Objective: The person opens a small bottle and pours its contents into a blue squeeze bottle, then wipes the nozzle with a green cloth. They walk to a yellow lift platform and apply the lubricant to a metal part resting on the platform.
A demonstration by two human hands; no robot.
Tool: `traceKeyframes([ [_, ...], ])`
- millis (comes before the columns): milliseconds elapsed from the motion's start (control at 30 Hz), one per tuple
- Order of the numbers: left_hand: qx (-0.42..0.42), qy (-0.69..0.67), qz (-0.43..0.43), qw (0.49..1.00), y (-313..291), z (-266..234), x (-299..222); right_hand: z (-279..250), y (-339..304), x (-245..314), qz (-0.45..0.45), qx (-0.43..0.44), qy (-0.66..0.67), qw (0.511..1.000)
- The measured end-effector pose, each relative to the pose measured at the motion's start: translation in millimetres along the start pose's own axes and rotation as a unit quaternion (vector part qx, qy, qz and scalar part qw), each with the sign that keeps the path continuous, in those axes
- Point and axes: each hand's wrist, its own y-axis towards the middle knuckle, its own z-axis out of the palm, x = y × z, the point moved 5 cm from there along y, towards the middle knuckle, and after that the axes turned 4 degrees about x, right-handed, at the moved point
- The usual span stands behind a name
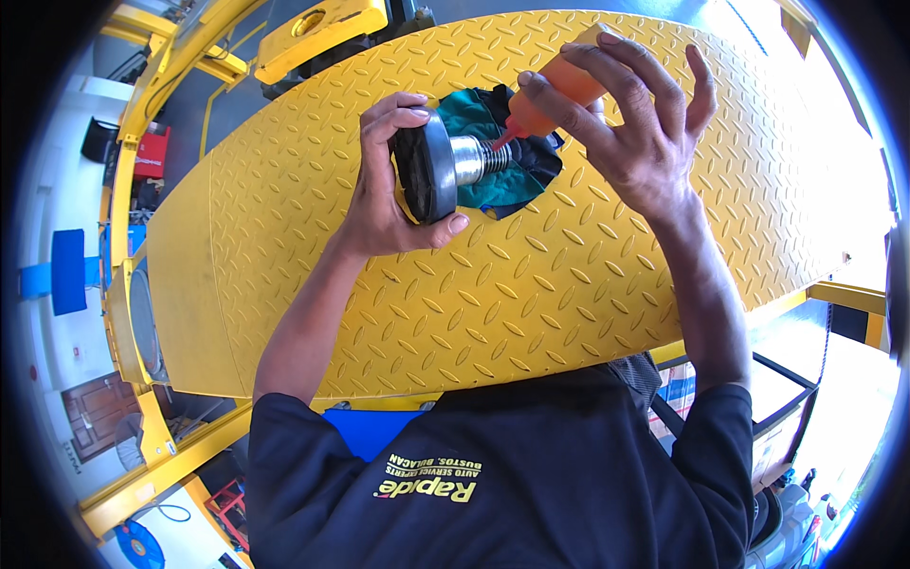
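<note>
My left hand [379, 190] is wrapped round the black round pad of a lift pad with a threaded metal stem [469, 158], held on its side so the stem points right. In my right hand [635, 123] is an orange squeeze bottle [559, 93] with a red nozzle, tipped downward to the left. The nozzle tip meets the threads of the stem, or is right over them; I cannot tell which. Beneath the stem, a dark green and black cloth [502, 194] lies crumpled on the yellow tread-plate surface [569, 284].
Yellow metal beams [121, 190] frame the left side, with a yellow lift part [318, 33] beyond the far edge. A red box [152, 152] stands at the far left. Boxes and a dark frame [791, 408] are at the lower right.
</note>
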Motion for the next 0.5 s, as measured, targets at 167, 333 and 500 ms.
traceKeyframes([
  [167, 0.001, 0.004, -0.001, 1.000, -1.0, -0.2, 0.5, -0.6, 0.8, -0.5, 0.003, 0.007, 0.004, 1.000],
  [333, 0.014, 0.005, -0.002, 1.000, -1.1, 0.0, 1.5, -2.0, 2.2, 0.0, 0.010, 0.029, 0.011, 0.999],
  [500, 0.021, 0.009, -0.002, 1.000, -0.4, 0.2, 1.1, 2.2, -1.3, -1.6, 0.000, 0.007, 0.001, 1.000],
])
